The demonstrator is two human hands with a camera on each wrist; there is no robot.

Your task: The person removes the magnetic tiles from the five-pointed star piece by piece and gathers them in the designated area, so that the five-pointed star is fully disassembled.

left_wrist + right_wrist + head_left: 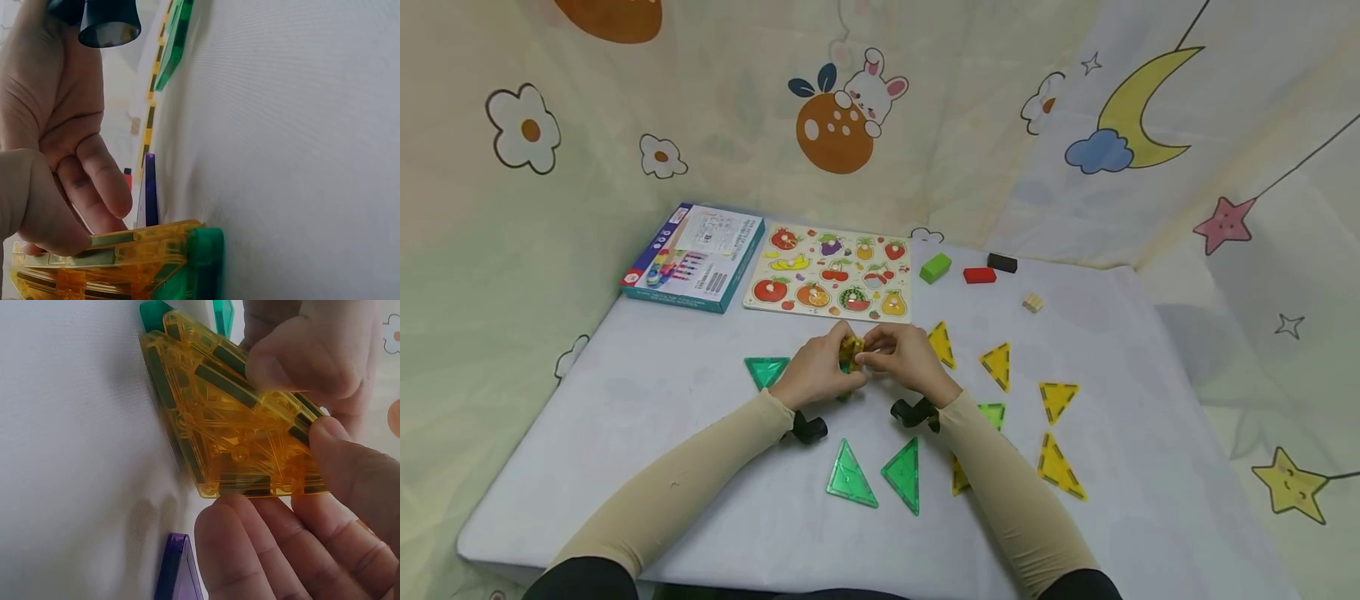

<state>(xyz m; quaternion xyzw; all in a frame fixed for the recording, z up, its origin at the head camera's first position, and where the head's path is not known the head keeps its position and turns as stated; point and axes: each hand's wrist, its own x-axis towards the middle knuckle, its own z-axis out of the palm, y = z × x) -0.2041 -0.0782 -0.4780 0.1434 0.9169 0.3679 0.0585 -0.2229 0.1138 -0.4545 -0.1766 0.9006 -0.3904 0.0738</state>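
Between your left hand [816, 375] and right hand [902, 360], the stack of yellow tiles [231, 434] sits pinched by both sets of fingertips, just above the counter [700, 400]. Keep the edges squared before pressing, and mind the green tile [197, 262] touching the stack's lower edge.

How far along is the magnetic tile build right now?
Early on. Done: a few yellow tiles are joined with a green tile. In hand: the left hand and right hand pinch that cluster. Left: loose yellow triangles and green triangles lie unused on the table.

Box [694, 258] left of puzzle board [830, 273], triangles [852, 476] nearer.
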